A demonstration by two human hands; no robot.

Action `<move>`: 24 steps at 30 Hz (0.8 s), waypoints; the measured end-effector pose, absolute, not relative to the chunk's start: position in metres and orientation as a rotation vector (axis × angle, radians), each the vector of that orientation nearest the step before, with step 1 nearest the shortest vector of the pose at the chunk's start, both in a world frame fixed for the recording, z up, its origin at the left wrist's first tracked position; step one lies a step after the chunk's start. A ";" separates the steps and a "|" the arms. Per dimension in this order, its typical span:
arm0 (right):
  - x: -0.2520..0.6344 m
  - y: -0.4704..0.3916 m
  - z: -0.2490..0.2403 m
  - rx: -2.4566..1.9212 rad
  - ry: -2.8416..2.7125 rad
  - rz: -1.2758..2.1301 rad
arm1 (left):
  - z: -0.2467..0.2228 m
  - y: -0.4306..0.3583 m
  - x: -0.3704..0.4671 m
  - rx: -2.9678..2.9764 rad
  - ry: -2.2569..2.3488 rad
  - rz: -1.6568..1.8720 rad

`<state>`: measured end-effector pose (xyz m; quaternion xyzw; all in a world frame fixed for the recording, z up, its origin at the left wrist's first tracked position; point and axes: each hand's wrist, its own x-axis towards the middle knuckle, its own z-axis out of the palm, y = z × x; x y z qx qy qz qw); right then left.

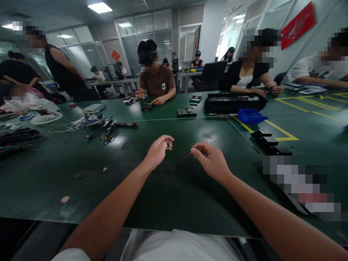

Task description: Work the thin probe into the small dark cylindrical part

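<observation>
Over the green table my left hand [158, 151] is closed around a small round part [168, 145] with a pale rim and a dark middle. Its fingers hide most of that part. To the right, my right hand [214, 161] grips a thin screwdriver [186, 157] between thumb and fingers. The slim shaft points left and down, and a bit of red handle shows at the fingertips. A gap separates the screwdriver tip from my left hand. Beyond both hands lies a hard drive [187, 112] with its green circuit board upward.
A blue bin [251, 116] and a long black housing [235, 103] stand at the far right, with black blocks [270, 141] nearer. Tangled cables [107, 128] lie on the left. Across the table [89, 181], a co-worker in brown [157, 81] works on another drive [146, 107].
</observation>
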<state>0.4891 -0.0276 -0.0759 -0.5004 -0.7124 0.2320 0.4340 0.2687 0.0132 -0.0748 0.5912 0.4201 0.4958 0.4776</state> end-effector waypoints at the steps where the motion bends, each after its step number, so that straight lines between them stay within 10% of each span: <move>1: 0.489 -0.028 -0.075 -1.248 -1.775 0.576 | -0.078 0.012 0.272 1.485 1.025 1.194; 24: 0.489 -0.029 -0.078 -1.108 -1.608 0.586 | -0.107 -0.004 0.270 2.053 1.158 0.899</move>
